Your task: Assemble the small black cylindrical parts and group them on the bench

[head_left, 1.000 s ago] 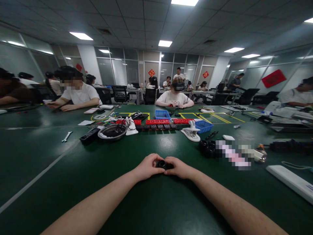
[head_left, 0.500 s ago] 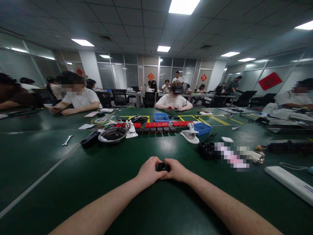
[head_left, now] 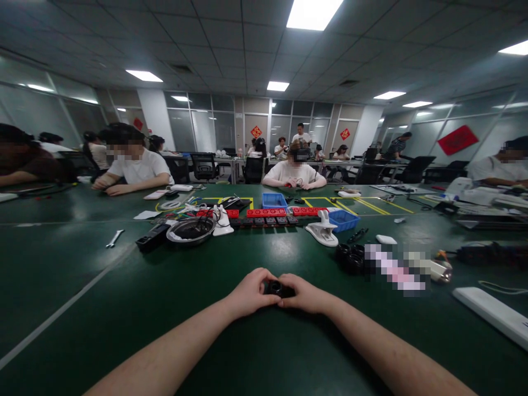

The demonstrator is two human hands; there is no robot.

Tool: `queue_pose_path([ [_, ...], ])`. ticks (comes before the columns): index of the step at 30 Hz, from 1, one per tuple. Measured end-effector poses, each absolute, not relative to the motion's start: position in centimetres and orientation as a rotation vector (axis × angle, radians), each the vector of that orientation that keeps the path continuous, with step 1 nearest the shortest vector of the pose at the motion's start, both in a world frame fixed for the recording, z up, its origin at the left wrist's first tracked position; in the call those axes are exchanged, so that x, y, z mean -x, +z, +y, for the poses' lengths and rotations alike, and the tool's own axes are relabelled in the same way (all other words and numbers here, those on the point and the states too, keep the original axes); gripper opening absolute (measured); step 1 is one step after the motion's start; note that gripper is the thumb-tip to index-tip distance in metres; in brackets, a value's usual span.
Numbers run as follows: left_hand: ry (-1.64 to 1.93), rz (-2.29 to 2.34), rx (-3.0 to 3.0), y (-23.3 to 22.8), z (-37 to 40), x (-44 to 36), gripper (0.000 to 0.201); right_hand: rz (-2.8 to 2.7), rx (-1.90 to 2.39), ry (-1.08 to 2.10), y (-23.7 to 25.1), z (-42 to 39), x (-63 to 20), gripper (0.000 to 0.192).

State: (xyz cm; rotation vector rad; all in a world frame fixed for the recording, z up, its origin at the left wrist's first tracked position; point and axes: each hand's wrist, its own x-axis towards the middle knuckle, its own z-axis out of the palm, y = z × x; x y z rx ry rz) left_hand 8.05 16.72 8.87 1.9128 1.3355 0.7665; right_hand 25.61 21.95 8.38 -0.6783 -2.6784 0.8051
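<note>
Between my two hands is a small black part [head_left: 275, 287] with a round ring-like opening facing me; its exact kind is hard to make out. My left hand [head_left: 252, 292] curls around its left side, thumb in front and fingers behind. From the right, my right hand [head_left: 304, 294] closes on the same part, its thumb near the left thumb. Fingers cover most of the part's sides. Both hands are low over the green table [head_left: 256, 352], close to its surface.
Ahead lie a round metal-rimmed pan [head_left: 192, 242], red strips [head_left: 266, 212], a white clip stand [head_left: 324, 231] and blue trays [head_left: 343, 220]. Black round parts [head_left: 350, 257] and a white bar [head_left: 490, 313] are to the right. A wrench [head_left: 115, 238] lies left. People sit around the table.
The whole view has shifted slightly downward. My right hand has turned a little around the black part, showing more of the part's right side; both hands still hold it.
</note>
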Motion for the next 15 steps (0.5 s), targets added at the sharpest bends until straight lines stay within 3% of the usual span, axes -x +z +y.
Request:
queue_pose_path([
  [15, 0.765, 1.318, -1.871, 8.86, 16.81, -8.10, 0.040, -2.685, 0.667, 0.801, 8.10, 22.37, -25.55, 0.017],
])
